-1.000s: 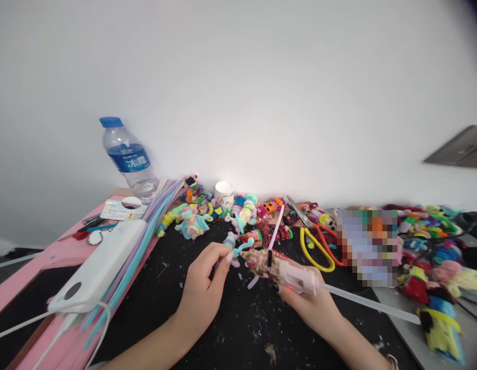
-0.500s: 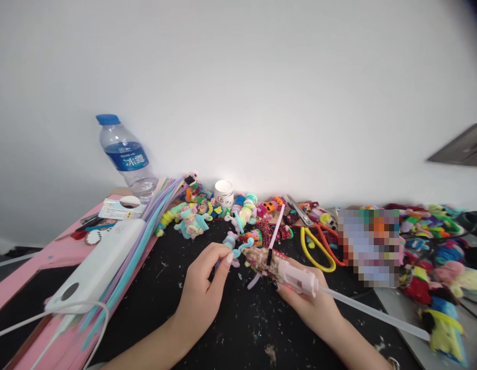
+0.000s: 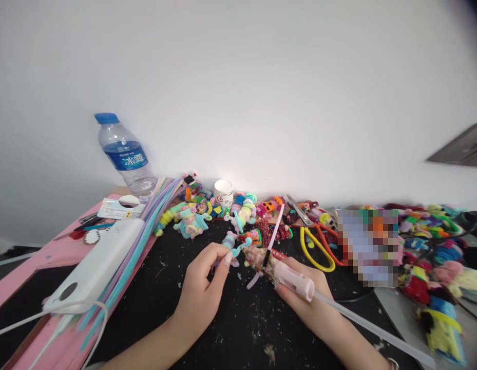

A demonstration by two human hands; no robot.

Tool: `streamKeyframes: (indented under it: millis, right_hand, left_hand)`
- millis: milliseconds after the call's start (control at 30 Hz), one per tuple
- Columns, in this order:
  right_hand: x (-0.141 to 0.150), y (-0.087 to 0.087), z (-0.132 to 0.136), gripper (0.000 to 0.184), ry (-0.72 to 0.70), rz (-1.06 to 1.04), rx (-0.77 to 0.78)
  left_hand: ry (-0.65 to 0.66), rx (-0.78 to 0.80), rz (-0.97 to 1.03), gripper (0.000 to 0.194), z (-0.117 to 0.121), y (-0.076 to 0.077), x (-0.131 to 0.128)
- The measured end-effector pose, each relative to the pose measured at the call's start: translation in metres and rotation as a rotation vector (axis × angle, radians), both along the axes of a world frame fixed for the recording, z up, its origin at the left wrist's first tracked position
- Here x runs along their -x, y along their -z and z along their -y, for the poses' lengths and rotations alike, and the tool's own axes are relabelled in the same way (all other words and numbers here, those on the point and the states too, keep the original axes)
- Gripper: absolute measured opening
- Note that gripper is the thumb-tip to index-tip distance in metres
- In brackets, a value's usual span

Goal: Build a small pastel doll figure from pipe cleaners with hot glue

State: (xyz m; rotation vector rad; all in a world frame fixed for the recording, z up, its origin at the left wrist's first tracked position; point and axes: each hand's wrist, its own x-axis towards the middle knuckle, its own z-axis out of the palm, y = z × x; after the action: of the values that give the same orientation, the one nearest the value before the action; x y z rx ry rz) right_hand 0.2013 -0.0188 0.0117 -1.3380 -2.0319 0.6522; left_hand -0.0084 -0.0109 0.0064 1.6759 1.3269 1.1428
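Note:
My left hand [image 3: 205, 280] is closed in a pinch on a curled light-blue pipe cleaner [image 3: 243, 247]. Just behind those fingertips sits a small pastel pipe-cleaner figure [image 3: 229, 240], partly hidden by the hand; whether it is held too I cannot tell. My right hand [image 3: 311, 295] grips a pale pink hot glue gun [image 3: 292, 278], its nozzle end crusted with coloured bits and pointing left at the blue curl. A long translucent glue stick [image 3: 373, 325] sticks out of the gun's back. Between nozzle and curl the gap is very small.
Yellow-and-orange-handled scissors [image 3: 317, 249] lie right of the gun. Pastel pipe cleaners [image 3: 140, 246] and a white device with a cable [image 3: 95, 264] lie left. A water bottle [image 3: 125, 154], a paper cup [image 3: 223, 192] and several fuzzy figures [image 3: 192, 222] line the wall.
The glue gun has shifted slightly left and downward at its rear, and the glue stick's far end has dropped lower. My left hand has hardly moved.

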Motion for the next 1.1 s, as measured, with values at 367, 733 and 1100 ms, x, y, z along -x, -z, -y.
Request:
streamKeyframes:
  millis: [367,733,1100]
  right_hand:
    - [-0.0025,0.0008,0.0015,0.009,-0.008,-0.044,-0.065]
    - [-0.0004,-0.0028,0.0027,0.012,-0.059,0.013,0.023]
    - [-0.0019,0.0031,0.0029,0.011,-0.011,0.016,0.03]
  left_hand:
    - [-0.016,0.036,0.01,0.02,0.0004,0.0,0.0006]
    - [-0.005,-0.005,0.006,0.018,0.0009,-0.0005,0.0002]
    - [0.007,-0.024,-0.001,0.017,0.0021,-0.0005,0.0]
